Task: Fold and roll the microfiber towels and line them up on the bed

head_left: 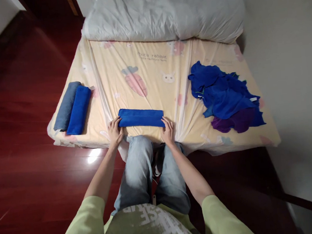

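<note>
A blue cloth [141, 117], folded into a long flat strip, lies crosswise near the bed's front edge. My left hand [115, 130] grips its left end, fingers bent over the edge. At the right end, my right hand [167, 129] pinches the near corner. Two folded cloths lie side by side on the left of the bed, one grey-blue [67, 106] and one bright blue [78, 110]. On the right is a loose, crumpled pile of blue cloths [223, 91], with a purple cloth [236, 122] at its near side.
The bed [151, 76] has a pale yellow printed sheet. A white quilt [161, 10] is bunched along its far side. A wall [289, 54] stands to the right, and dark red floor [22, 146] shows on the left. My knees are against the front edge.
</note>
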A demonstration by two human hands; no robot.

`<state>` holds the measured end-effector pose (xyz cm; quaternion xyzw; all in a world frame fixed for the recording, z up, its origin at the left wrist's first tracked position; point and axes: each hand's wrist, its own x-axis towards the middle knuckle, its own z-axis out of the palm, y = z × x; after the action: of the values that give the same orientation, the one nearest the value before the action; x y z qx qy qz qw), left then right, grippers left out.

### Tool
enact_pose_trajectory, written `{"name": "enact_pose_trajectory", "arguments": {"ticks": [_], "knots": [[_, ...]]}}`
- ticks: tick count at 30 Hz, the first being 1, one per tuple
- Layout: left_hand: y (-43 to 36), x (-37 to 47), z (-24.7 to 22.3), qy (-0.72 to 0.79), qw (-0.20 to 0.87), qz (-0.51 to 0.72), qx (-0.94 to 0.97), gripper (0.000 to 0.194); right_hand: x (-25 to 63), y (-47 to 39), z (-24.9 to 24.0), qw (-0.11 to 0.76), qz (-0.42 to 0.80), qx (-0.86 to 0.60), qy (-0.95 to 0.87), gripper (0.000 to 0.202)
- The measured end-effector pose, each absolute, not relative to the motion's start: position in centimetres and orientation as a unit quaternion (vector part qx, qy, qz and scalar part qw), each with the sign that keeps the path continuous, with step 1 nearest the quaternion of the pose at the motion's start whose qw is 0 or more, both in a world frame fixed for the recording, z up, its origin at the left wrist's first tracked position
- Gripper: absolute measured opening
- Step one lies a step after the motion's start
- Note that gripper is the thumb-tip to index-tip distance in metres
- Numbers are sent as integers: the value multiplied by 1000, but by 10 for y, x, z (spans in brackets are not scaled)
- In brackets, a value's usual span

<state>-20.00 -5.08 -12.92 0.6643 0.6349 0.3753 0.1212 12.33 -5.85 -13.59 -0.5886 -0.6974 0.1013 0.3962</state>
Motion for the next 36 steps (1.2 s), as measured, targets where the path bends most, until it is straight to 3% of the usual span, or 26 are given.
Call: {"name": "enact_pose_trajectory", "arguments": {"ticks": [8, 21, 36], "knots": [[-51, -200, -132, 658, 154, 428, 600, 37, 123, -60, -147, 441, 119, -628, -630, 32], [-53, -193, -136, 715, 127, 423, 542, 42, 121, -53, -151, 441, 189, -688, -544, 50], [-49, -189, -129, 745, 98, 367, 548, 42, 116, -42, -142, 463, 200, -708, -495, 49]]}}
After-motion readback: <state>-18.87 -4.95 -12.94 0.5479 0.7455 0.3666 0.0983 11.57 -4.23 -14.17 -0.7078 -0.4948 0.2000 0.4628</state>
